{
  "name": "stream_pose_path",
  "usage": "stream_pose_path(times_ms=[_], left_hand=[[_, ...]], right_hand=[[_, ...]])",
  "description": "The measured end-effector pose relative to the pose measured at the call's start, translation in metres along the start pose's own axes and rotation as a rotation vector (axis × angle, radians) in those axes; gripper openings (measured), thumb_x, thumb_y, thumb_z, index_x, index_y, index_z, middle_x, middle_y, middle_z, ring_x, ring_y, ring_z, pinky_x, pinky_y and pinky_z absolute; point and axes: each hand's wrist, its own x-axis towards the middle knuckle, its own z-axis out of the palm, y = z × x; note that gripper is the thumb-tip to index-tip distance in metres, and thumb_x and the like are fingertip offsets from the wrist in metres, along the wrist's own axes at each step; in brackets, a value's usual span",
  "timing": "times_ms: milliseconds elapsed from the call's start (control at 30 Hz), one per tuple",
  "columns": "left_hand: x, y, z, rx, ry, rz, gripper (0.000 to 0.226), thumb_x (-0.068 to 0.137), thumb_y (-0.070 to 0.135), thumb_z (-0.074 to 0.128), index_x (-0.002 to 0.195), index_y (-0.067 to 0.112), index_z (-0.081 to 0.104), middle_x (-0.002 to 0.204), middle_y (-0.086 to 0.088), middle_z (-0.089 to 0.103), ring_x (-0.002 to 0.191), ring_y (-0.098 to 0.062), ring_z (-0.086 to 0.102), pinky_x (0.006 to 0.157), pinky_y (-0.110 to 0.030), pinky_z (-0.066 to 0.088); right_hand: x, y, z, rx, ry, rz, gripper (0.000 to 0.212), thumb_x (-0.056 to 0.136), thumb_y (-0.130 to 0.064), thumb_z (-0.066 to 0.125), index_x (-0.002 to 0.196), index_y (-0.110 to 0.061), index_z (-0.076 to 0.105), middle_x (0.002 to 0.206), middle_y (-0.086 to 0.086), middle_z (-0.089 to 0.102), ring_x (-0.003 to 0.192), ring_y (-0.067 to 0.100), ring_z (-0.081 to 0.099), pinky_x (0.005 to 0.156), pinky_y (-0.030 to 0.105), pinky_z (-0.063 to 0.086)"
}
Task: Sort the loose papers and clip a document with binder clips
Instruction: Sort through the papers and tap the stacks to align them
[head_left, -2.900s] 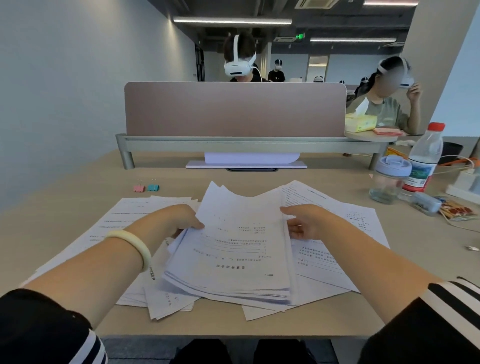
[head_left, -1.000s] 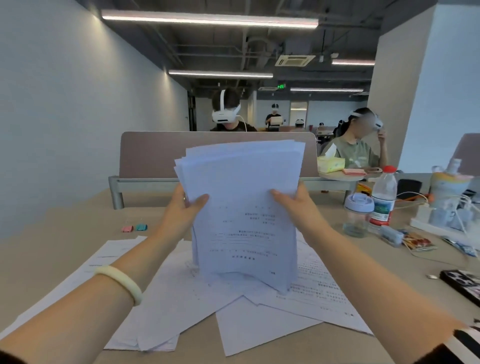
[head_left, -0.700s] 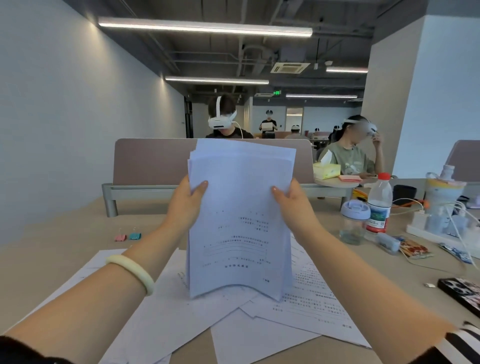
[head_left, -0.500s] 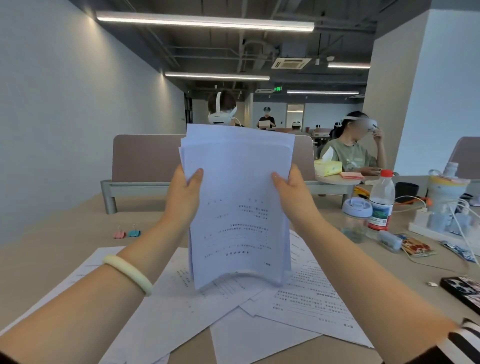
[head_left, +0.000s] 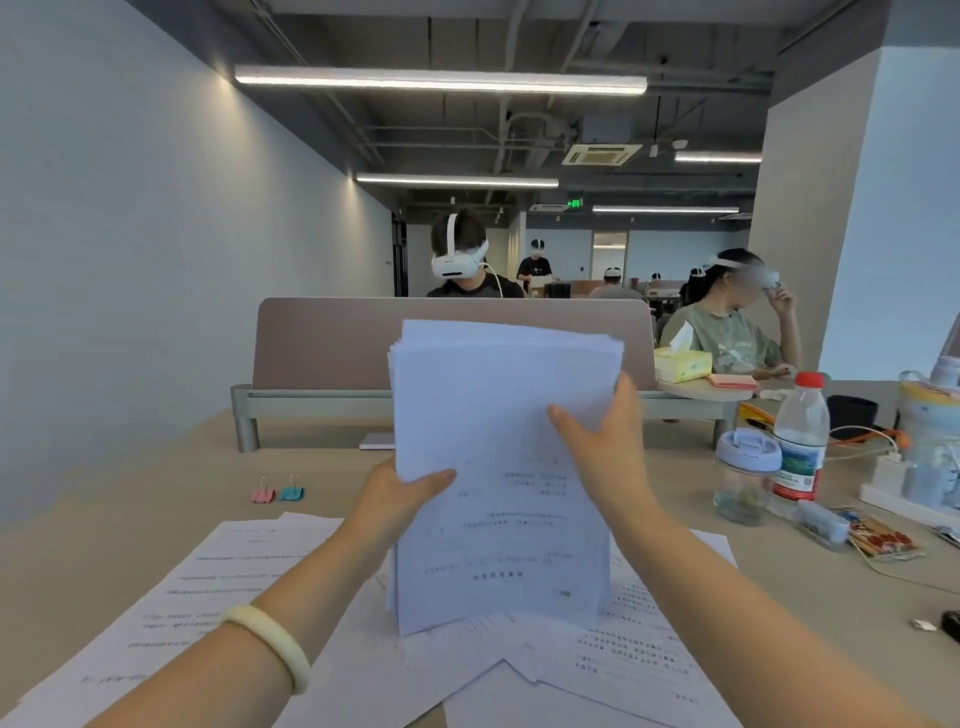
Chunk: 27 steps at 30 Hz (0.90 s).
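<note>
You are holding a thick stack of white printed sheets (head_left: 498, 467) upright at the centre of your view, its bottom edge standing on the loose white printed papers (head_left: 249, 566) that lie spread across the pale wooden desk (head_left: 130, 509) toward 6 o'clock. Your left hand (head_left: 400, 499) is closed on the stack's left edge about halfway up, thumb across the printed face and the other fingers hidden behind the sheets. Your right hand (head_left: 602, 441) is closed on the right edge higher up, thumb pointing toward 9 o'clock over the front sheet. A pale cream bangle (head_left: 270, 639) sits on your left wrist. At 9 o'clock from the stack, well apart from the papers, a small pink binder clip (head_left: 262, 493) and a small teal binder clip (head_left: 292, 492) stand just beside each other on the desk. At 3 o'clock, a clear jar with a light blue lid (head_left: 745, 483) stands just beside a clear plastic water bottle with a red cap (head_left: 800, 436). Toward 12 o'clock, behind the stack, a mauve desk divider panel (head_left: 332, 343) crosses the far edge of the desk.
</note>
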Motion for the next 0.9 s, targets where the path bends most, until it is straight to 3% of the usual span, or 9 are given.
stream_pose_path(times_ms=[100, 167, 200, 267, 333, 533, 667, 767, 900], left_hand=[[-0.001, -0.003, -0.003, -0.018, -0.074, -0.054, 0.024, 0.08, 0.017, 0.072, 0.103, 0.017, 0.068, 0.104, -0.002, 0.073, 0.09, -0.018, 0.07, 0.069, -0.026, 0.055], [-0.002, -0.001, -0.006, -0.051, -0.111, -0.051, 0.024, 0.077, 0.016, 0.075, 0.1, 0.018, 0.07, 0.103, -0.003, 0.075, 0.09, -0.02, 0.072, 0.07, -0.027, 0.056], [-0.002, 0.001, -0.007, -0.056, -0.144, -0.039, 0.027, 0.075, 0.018, 0.077, 0.101, 0.018, 0.071, 0.102, -0.003, 0.076, 0.092, -0.021, 0.072, 0.072, -0.029, 0.057], [-0.003, 0.003, -0.009, -0.044, -0.208, -0.011, 0.035, 0.072, 0.02, 0.077, 0.106, 0.018, 0.07, 0.104, 0.0, 0.075, 0.096, -0.019, 0.072, 0.078, -0.032, 0.056], [-0.003, 0.002, -0.01, -0.046, -0.215, -0.005, 0.031, 0.075, 0.018, 0.076, 0.106, 0.019, 0.07, 0.103, 0.0, 0.076, 0.094, -0.019, 0.072, 0.078, -0.033, 0.056], [0.001, -0.001, -0.006, -0.066, -0.142, -0.013, 0.017, 0.084, 0.016, 0.067, 0.101, 0.017, 0.068, 0.088, 0.004, 0.077, 0.079, -0.014, 0.074, 0.062, -0.024, 0.058], [0.004, -0.005, -0.009, -0.085, -0.136, -0.034, 0.026, 0.086, 0.017, 0.064, 0.111, 0.014, 0.065, 0.105, -0.004, 0.073, 0.089, -0.017, 0.072, 0.069, -0.029, 0.06], [0.005, -0.008, -0.007, -0.102, -0.15, -0.056, 0.025, 0.085, 0.021, 0.065, 0.11, 0.016, 0.065, 0.111, -0.004, 0.071, 0.097, -0.019, 0.069, 0.076, -0.032, 0.059], [0.001, -0.012, -0.009, -0.106, -0.168, -0.043, 0.064, 0.044, 0.051, 0.087, 0.099, 0.024, 0.068, 0.103, 0.001, 0.076, 0.089, -0.017, 0.073, 0.066, -0.028, 0.059]], right_hand=[[0.015, -0.052, 0.019, -0.366, 0.099, -0.382, 0.105, 0.078, -0.038, 0.072, 0.152, -0.018, 0.0, 0.161, -0.001, -0.002, 0.148, 0.016, -0.002, 0.119, 0.031, 0.0], [0.022, -0.074, 0.04, -0.75, 0.015, -0.603, 0.102, 0.077, -0.053, 0.065, 0.152, -0.02, 0.006, 0.161, 0.002, -0.001, 0.149, 0.024, -0.005, 0.117, 0.038, -0.011], [0.025, -0.079, 0.051, -0.9, -0.118, -0.655, 0.09, 0.078, -0.059, 0.06, 0.149, -0.022, 0.02, 0.16, 0.004, 0.013, 0.148, 0.027, 0.004, 0.117, 0.043, -0.009], [0.026, -0.084, 0.068, -1.019, -0.481, -0.618, 0.057, 0.084, -0.059, 0.051, 0.128, -0.022, 0.051, 0.138, 0.003, 0.051, 0.134, 0.027, 0.038, 0.112, 0.043, 0.018], [0.025, -0.086, 0.078, -0.974, -0.652, -0.569, 0.046, 0.089, -0.053, 0.049, 0.121, -0.021, 0.057, 0.125, -0.001, 0.061, 0.122, 0.024, 0.05, 0.096, 0.038, 0.032], [0.04, -0.079, 0.05, -0.986, -0.553, -0.558, 0.048, 0.087, -0.048, 0.056, 0.129, -0.026, 0.05, 0.129, -0.004, 0.059, 0.123, 0.022, 0.049, 0.112, 0.047, 0.02], [0.067, -0.058, -0.008, -1.094, -0.44, -0.365, 0.034, 0.085, -0.047, 0.06, 0.111, -0.026, 0.057, 0.109, -0.002, 0.063, 0.108, 0.023, 0.056, 0.089, 0.038, 0.039], [0.075, -0.042, -0.046, -0.696, -0.487, -0.166, 0.01, 0.085, -0.03, 0.067, 0.085, -0.022, 0.062, 0.088, -0.003, 0.063, 0.092, 0.021, 0.06, 0.071, 0.027, 0.048], [0.058, -0.01, -0.062, 0.099, -0.509, 0.165, 0.015, 0.089, -0.025, 0.062, 0.104, -0.024, 0.066, 0.1, -0.006, 0.073, 0.089, 0.011, 0.07, 0.084, 0.029, 0.055]])
